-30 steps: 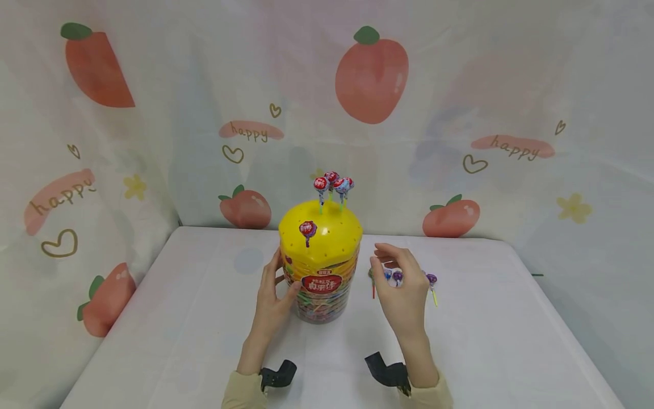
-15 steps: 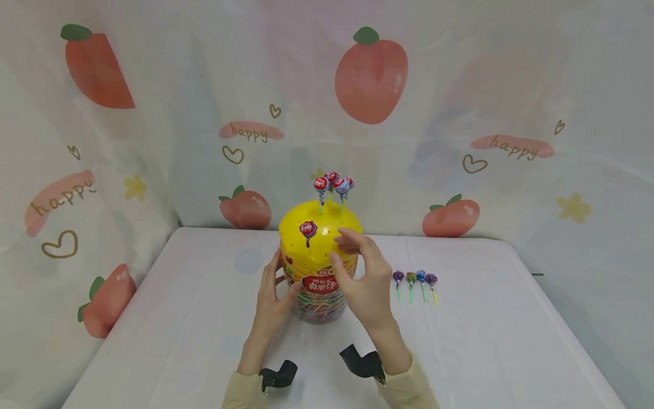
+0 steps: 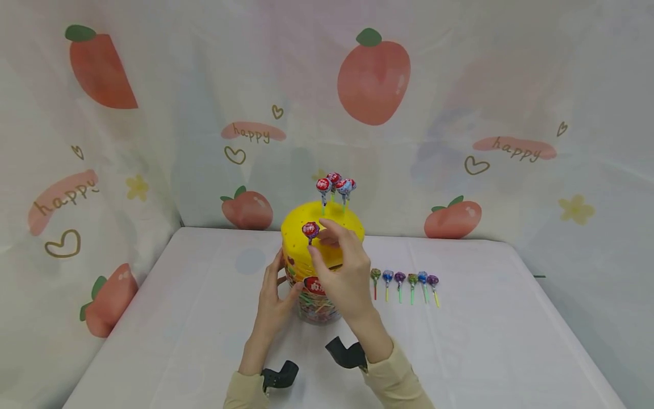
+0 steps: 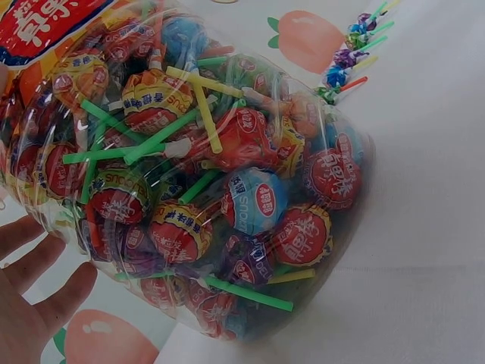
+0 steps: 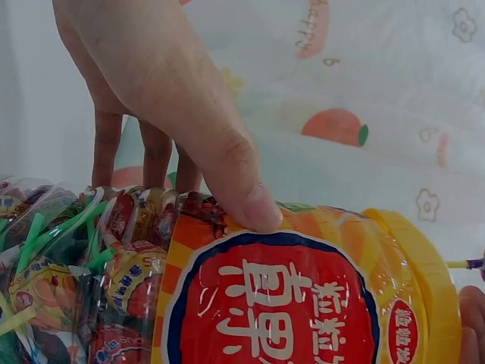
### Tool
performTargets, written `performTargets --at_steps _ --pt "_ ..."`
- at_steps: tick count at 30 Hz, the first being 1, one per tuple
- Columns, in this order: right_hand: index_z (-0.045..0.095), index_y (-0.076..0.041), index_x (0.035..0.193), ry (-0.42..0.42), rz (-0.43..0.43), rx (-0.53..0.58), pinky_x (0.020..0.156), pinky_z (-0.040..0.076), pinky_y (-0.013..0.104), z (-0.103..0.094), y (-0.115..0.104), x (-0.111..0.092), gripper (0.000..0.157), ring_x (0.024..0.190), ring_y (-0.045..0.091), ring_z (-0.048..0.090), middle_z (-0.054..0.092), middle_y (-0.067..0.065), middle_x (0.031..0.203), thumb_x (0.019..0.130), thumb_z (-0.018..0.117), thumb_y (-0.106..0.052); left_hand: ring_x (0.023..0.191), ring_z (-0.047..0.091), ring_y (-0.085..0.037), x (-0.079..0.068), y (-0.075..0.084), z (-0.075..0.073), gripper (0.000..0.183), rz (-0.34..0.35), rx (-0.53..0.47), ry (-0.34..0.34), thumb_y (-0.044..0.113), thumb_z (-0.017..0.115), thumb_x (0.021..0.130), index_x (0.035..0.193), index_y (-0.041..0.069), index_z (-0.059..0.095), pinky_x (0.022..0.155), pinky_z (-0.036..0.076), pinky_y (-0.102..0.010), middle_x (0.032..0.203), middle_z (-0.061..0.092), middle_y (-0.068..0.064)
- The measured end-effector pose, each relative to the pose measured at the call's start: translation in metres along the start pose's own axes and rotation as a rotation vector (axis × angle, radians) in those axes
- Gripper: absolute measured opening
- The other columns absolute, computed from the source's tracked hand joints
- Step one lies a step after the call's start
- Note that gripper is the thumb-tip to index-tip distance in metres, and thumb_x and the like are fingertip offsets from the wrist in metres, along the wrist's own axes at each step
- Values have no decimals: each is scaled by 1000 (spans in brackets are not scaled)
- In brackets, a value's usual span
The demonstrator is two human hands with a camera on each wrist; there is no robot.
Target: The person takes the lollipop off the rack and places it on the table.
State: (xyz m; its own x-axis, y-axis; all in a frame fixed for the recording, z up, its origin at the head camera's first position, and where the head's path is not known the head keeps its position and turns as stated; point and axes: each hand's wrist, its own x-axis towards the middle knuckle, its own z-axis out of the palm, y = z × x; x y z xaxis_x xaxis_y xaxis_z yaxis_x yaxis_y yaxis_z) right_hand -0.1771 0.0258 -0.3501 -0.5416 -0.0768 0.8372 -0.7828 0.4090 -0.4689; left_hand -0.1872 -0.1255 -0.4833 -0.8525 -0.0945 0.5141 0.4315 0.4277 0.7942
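A clear candy jar [image 4: 227, 189] full of wrapped lollipops stands upright with a yellow lid [image 3: 296, 247]. My left hand [image 3: 276, 307] holds its left side; in the right wrist view its thumb [image 5: 261, 208] presses the label [image 5: 273, 303] and fingers reach behind. One purple-and-red lollipop [image 3: 310, 229] stands in the lid's front left part. Beside it is my right hand [image 3: 349, 275], thumb and index finger apart on its right; a grip on it does not show. Further back, several red-and-blue lollipops [image 3: 324, 185] stand in the lid. The right hand hides the lid's front right part.
A row of several lollipops [image 3: 400, 278] lies on the white tabletop [image 3: 485, 329], right of the jar, sticks toward me. A patterned cloth [image 3: 409, 170] hangs behind the table. Each wrist carries a black camera mount [image 3: 347, 353].
My right hand has moved left from above the lollipop row, across the front of the jar, to the lollipop at the lid's front. The left hand stays on the jar.
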Motion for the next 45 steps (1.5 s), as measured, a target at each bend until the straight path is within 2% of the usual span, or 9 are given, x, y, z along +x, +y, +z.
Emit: performTargets --at_steps 4,12,18,26,30,33,38,45 --pt "57 -5 124 14 -23 -18 78 60 34 3 1 0 46 90 21 65 65 12 98 81 73 -2 128 47 -23 0 0 0 80 12 0 4 22 68 89 153 29 22 100 49 -51 140 47 -7" --pt "58 -7 124 26 -35 -39 73 60 32 7 0 1 45 88 20 63 67 11 95 82 72 -1 127 47 -22 1 0 0 80 10 -4 2 22 68 89 153 30 22 100 49 -51 139 47 -6" --pt "58 -6 122 30 -34 -58 78 56 32 9 -1 0 43 88 20 62 70 8 90 82 72 -2 127 47 -23 0 1 1 79 -5 -11 1 23 67 89 153 30 22 100 48 -52 139 47 -7" --pt "58 -4 121 53 -17 -6 72 60 33 8 -5 2 41 84 21 64 67 12 91 83 70 1 128 46 -23 0 2 1 79 -14 -18 -1 22 68 89 153 31 22 101 48 -52 140 47 -6" --pt "57 -3 122 90 -22 18 69 60 34 7 -7 3 41 81 21 63 68 13 92 83 69 3 128 46 -22 0 2 2 79 -20 -20 -3 22 68 89 153 31 22 101 48 -51 140 46 -5" --pt "57 -2 121 127 -16 30 70 59 30 4 -8 3 39 79 21 63 69 13 91 83 68 3 128 46 -21 0 2 2 79 -14 -20 -3 22 68 89 153 31 22 101 48 -51 140 46 -5" --pt "56 0 120 158 9 54 77 56 18 -2 -9 1 39 78 22 65 69 15 91 83 67 4 128 46 -23 0 1 2 80 10 -13 6 21 67 88 153 29 22 100 49 -52 139 47 -7" --pt "56 3 120 185 -32 47 78 57 20 -9 -5 -6 42 86 23 66 68 15 97 80 67 11 128 46 -24 0 2 1 79 5 -11 7 22 67 89 153 29 22 100 48 -52 139 47 -7"
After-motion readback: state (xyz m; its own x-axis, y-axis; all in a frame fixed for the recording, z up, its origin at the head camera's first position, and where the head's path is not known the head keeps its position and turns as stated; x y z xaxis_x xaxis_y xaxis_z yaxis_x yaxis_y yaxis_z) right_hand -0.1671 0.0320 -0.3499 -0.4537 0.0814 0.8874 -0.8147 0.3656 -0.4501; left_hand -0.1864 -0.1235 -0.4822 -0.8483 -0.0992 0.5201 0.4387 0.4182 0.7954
